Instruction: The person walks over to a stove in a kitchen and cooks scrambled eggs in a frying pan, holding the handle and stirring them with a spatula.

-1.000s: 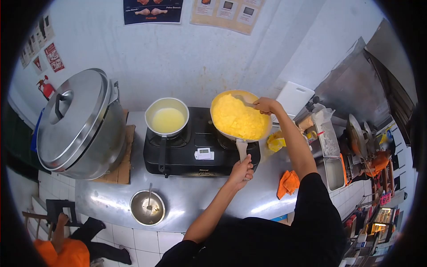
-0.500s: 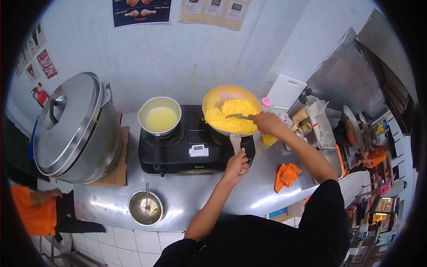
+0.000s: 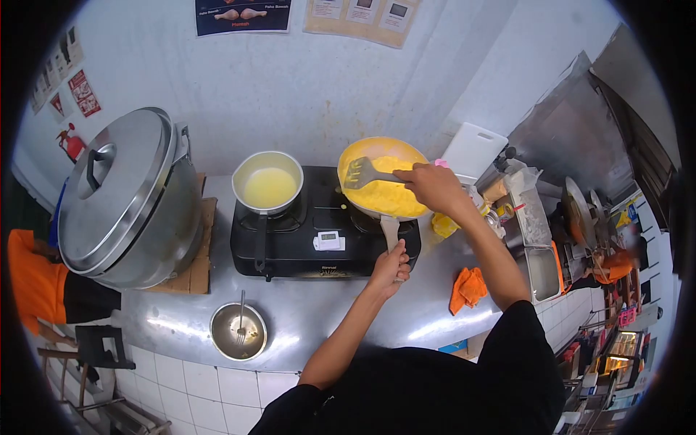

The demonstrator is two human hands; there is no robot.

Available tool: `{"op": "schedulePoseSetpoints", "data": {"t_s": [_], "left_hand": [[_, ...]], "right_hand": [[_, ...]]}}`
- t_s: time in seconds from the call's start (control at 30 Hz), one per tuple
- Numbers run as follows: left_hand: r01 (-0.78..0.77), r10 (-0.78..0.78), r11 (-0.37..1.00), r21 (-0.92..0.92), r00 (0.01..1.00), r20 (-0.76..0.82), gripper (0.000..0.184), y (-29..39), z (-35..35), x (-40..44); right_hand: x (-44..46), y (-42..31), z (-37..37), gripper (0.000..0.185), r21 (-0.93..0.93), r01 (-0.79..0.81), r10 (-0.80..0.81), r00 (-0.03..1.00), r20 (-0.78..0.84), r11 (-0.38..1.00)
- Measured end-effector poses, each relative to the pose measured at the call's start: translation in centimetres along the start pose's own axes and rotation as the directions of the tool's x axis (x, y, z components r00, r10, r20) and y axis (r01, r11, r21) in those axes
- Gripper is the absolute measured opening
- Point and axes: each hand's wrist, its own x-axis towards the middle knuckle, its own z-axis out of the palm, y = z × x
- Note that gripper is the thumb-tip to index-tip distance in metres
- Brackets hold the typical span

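A yellow frying pan (image 3: 346,156) sits on the right burner of the black gas stove (image 3: 319,267), with scrambled egg (image 3: 391,197) spread in it. My left hand (image 3: 390,268) is closed around the pan's handle (image 3: 390,229). Over the pan, my right hand (image 3: 432,186) grips a grey slotted spatula (image 3: 366,174), its head tilted above the left part of the egg. On the left burner stands a saucepan (image 3: 238,172) holding pale yellow liquid (image 3: 268,187). A small white timer (image 3: 329,241) lies on the stove between the two handles.
A large lidded steel pot (image 3: 145,239) stands at the left on cardboard (image 3: 199,268). Near the front edge is a metal bowl (image 3: 217,341) with a fork (image 3: 241,319). An orange cloth (image 3: 468,288) lies at the right. A person in an orange shirt (image 3: 36,279) is beyond the left end.
My right hand has lifted the spatula from the egg and turned its head toward the pan's left side. The egg now lies flatter. The person at the left has shifted position.
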Motion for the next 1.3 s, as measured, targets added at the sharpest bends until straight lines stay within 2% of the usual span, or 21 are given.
{"op": "schedulePoseSetpoints", "data": {"t_s": [0.1, 0.13, 0.23, 0.27, 0.4, 0.53, 0.63, 0.73, 0.83, 0.93, 1.03, 1.1, 1.17, 1.23, 1.27, 1.3], "left_hand": [[-0.004, 0.004, 1.0, 0.008, 1.0, -0.001, 0.025, 0.0, 0.1, 0.0], [-0.004, 0.004, 1.0, 0.007, 1.0, 0.007, 0.025, -0.1, 0.0, 0.1], [-0.003, 0.003, 1.0, 0.003, 1.0, 0.012, 0.025, 0.4, -0.2, 0.1], [0.003, -0.003, 1.0, -0.009, 1.0, 0.008, 0.025, 0.3, -0.3, -0.1], [0.003, -0.003, 1.0, -0.008, 1.0, 0.02, 0.025, 0.3, -0.5, -0.2], [0.002, -0.002, 1.0, -0.001, 1.0, 0.017, 0.025, 0.5, -0.3, -0.2], [0.001, -0.001, 1.0, -0.005, 1.0, 0.01, 0.024, 0.3, -0.4, -0.1], [0.003, -0.003, 1.0, 0.0, 1.0, 0.011, 0.023, 0.3, -0.5, -0.1], [-0.004, 0.004, 1.0, 0.008, 1.0, 0.017, 0.023, 0.5, -0.4, 0.1], [0.011, -0.011, 1.0, -0.005, 0.999, 0.047, 0.023, 0.1, -0.9, 0.6], [-0.024, 0.024, 1.0, -0.008, 0.998, 0.059, 0.02, 0.2, -1.3, 0.4], [-0.055, 0.054, 0.998, 0.033, 0.998, 0.035, 0.019, -0.1, -0.8, 0.1], [0.004, -0.001, 0.999, -0.044, 0.999, 0.054, 0.019, -0.3, -1.3, 0.6], [-0.01, 0.01, 1.0, -0.015, 1.0, 0.012, 0.02, -0.3, -0.6, -0.1], [0.005, -0.005, 1.0, -0.009, 1.0, 0.006, 0.02, -0.3, -0.5, -0.3], [0.01, -0.01, 1.0, -0.008, 1.0, -0.003, 0.021, -0.2, -0.3, -0.4]], "right_hand": [[2.2, 0.4, 4.3, 0.035, 0.024, 0.117, -0.119, 0.988, 0.095, 0.993], [2.3, -0.3, 5.2, 0.034, 0.036, 0.169, -0.171, 0.983, 0.067, 0.985], [2.3, -1.2, 5.9, 0.034, 0.011, 0.138, -0.136, 0.961, 0.24, 0.99], [2.0, -0.7, 6.0, 0.035, 0.049, 0.123, -0.13, 0.976, 0.172, 0.991], [1.3, 2.8, 3.9, 0.035, 0.237, 0.228, -0.222, 0.974, -0.052, 0.944], [0.9, 4.4, 1.2, 0.035, 0.18, 0.037, -0.039, 0.999, 0.004, 0.983], [0.4, 2.8, 1.2, 0.036, 0.096, -0.09, 0.085, 0.995, 0.054, 0.991], [1.8, 3.6, 8.3, 0.035, 0.013, 0.067, -0.068, 0.997, 0.037, 0.998], [2.9, 2.7, 10.1, 0.028, -0.056, -0.128, 0.125, 0.99, -0.066, 0.99], [4.5, 5.9, 12.2, 0.036, -0.046, -0.147, 0.145, 0.989, -0.035, 0.988], [3.7, 7.2, 12.0, 0.04, 0.054, -0.148, 0.14, 0.982, 0.129, 0.988], [1.6, 8.2, 14.5, 0.053, 0.217, -0.071, 0.095, 0.99, -0.104, 0.974], [-1.5, 6.9, 14.4, 0.067, 0.415, -0.16, 0.206, 0.976, -0.067, 0.896], [-5.3, 4.6, 12.9, 0.075, 0.495, -0.225, 0.264, 0.964, -0.01, 0.839], [-7.1, 4.1, 13.4, 0.065, 0.553, -0.134, 0.279, 0.942, -0.188, 0.823], [-8.9, 4.1, 13.6, 0.061, 0.662, -0.151, 0.378, 0.901, -0.214, 0.734]]}}
